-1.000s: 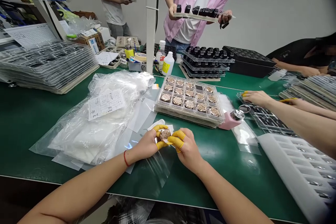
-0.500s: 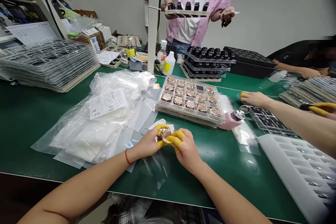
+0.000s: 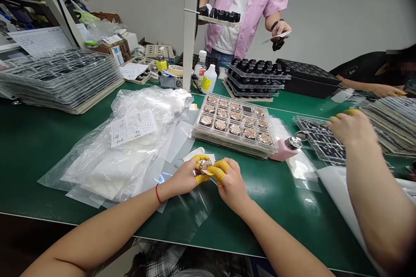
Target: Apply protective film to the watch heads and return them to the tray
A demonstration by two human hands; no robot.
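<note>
Both my hands wear yellow finger cots and meet over the green table [image 3: 39, 143]. My left hand [image 3: 183, 176] and my right hand [image 3: 229, 184] pinch one small round copper-coloured part [image 3: 205, 166] between their fingertips. A clear film sheet [image 3: 186, 210] lies under my wrists. Just beyond my hands stands a stack of clear trays [image 3: 234, 126] filled with several of the same round parts. A white wipe [image 3: 195, 154] peeks out behind my left fingers.
Plastic bags with a paper label [image 3: 131, 127] lie at left, stacked clear trays [image 3: 58, 80] behind them. A pink dispenser bottle [image 3: 286, 147] stands right of the part trays. A co-worker's arm [image 3: 370, 181] reaches in from the right over a black tray [image 3: 320, 138]. A person in pink holds a tray [image 3: 219, 17].
My hands stay put on the round part, turning it slightly. The co-worker's arm at right has swung nearer, covering the white tray. The person in pink shifted the held tray leftward.
</note>
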